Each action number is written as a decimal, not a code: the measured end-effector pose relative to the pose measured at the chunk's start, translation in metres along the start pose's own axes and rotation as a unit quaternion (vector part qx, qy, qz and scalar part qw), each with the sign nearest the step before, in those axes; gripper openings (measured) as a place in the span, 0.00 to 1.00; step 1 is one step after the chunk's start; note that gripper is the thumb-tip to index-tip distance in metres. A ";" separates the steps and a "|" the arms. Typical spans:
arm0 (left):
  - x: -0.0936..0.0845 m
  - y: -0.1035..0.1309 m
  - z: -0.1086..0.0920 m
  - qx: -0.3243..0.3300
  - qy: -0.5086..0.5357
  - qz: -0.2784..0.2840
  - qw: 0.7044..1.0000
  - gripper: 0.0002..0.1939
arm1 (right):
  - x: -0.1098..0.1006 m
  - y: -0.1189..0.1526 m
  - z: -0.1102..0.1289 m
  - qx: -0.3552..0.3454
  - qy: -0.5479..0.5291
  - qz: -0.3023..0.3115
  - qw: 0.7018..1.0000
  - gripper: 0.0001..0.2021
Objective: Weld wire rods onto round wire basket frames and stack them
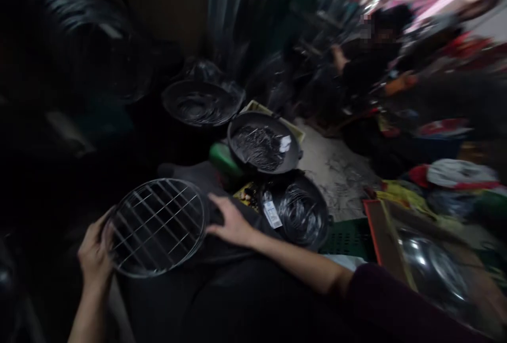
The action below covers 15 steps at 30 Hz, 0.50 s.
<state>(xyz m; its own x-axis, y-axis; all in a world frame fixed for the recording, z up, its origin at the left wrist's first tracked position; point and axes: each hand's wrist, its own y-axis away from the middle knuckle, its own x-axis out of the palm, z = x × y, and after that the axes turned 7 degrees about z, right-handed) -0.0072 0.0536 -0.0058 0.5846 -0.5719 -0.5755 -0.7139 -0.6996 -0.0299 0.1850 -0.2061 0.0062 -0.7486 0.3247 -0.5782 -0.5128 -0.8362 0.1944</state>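
A round wire rack [160, 226] with crossing metal bars is tilted above my dark-clothed lap. My left hand [97, 250] is closed round its left rim, the fingers partly hidden by the edge. On the opposite side, my right hand [232, 224] has its thumb and fingers spread along the rim, their tips at the wire. The rim looks thick, as if several hoops lie together, but blur keeps me from telling. Just beyond my right forearm sits a black pan [303, 211] with coiled wire rings and a white label in it.
Another black pan [263, 145] holds thin dark wire pieces, and a third dark pan [202, 102] holds rings. A green object [225, 159] lies beside them. At right is a cardboard box [390, 242] with shiny lids [433, 266]. A co-worker [368, 63] sits farther back.
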 end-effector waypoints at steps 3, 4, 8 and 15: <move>-0.007 -0.003 0.014 -0.129 0.083 -0.011 0.988 0.21 | -0.078 -0.035 -0.031 0.050 0.090 -0.127 0.987 0.20; -0.012 -0.008 0.013 -0.144 0.126 0.018 0.981 0.20 | -0.104 -0.051 -0.045 0.116 0.151 -0.145 0.971 0.18; -0.035 -0.039 -0.004 -0.175 0.178 0.208 0.945 0.26 | -0.180 -0.116 -0.101 0.208 0.207 -0.127 0.948 0.17; -0.046 -0.065 -0.043 -0.207 0.028 0.302 0.930 0.31 | -0.167 -0.211 -0.149 0.202 0.259 -0.029 0.944 0.16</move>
<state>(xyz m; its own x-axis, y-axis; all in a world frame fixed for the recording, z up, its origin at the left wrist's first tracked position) 0.0290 0.1066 0.0580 0.1516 -0.9277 -0.3412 -0.7159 -0.3410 0.6092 0.4807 -0.1499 -0.0564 -0.4619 0.0189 -0.8868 -0.7435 -0.5535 0.3754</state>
